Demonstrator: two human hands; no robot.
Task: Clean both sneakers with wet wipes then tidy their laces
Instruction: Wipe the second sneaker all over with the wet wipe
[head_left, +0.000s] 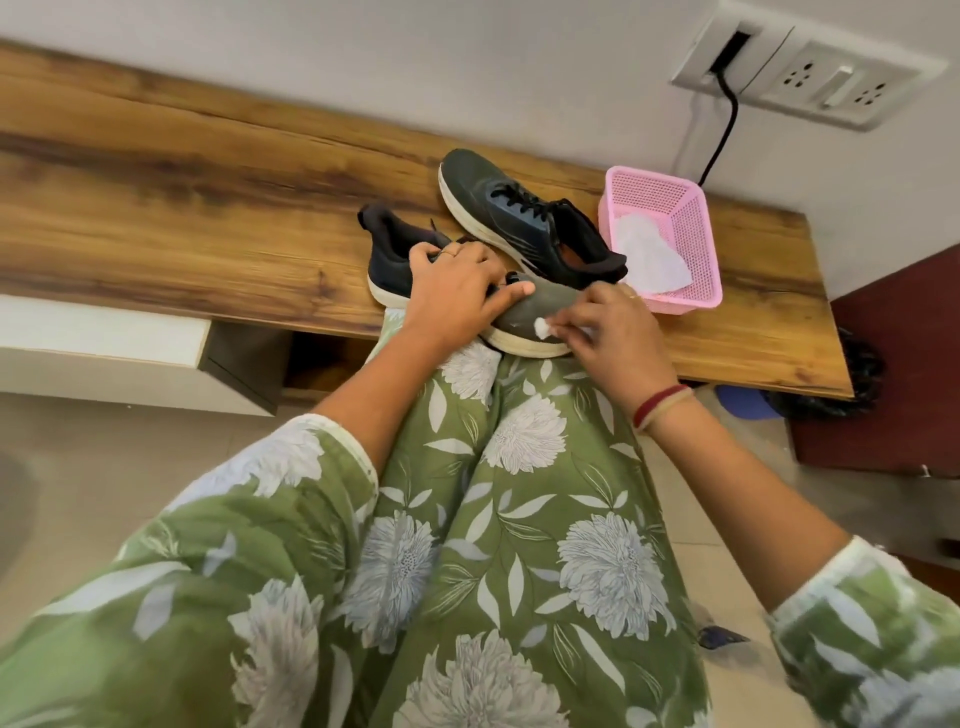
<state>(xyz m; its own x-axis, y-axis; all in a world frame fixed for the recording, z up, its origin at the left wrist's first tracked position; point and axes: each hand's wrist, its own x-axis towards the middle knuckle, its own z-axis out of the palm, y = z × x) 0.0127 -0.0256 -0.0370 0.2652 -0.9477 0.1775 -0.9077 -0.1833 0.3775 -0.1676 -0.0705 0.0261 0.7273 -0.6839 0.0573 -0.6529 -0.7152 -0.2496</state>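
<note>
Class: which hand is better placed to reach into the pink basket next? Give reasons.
Probably right. The right hand, pinching the wipe, lies just beside the pink basket; the left hand grips the near sneaker, steadying it.

**Views:** one, head-worn, wide-angle.

**Position:** above the person's lap (493, 493), looking forward and steeply down.

**Facing:** toward the desk (182, 197) and the wall (415, 47) behind it. The wall fills the top of the frame. The desk runs aslant from upper left to lower right, so the view is tilted.

**Range:** close. Both forearms enter from the bottom corners. The left hand (457, 291) grips the near sneaker (540, 306) just above centre, and the right hand (608, 332) pinches a wipe (542, 327) against it.

**Edges:** floor (62, 441) at lower left and right, socket (810, 78) at upper right.
</note>
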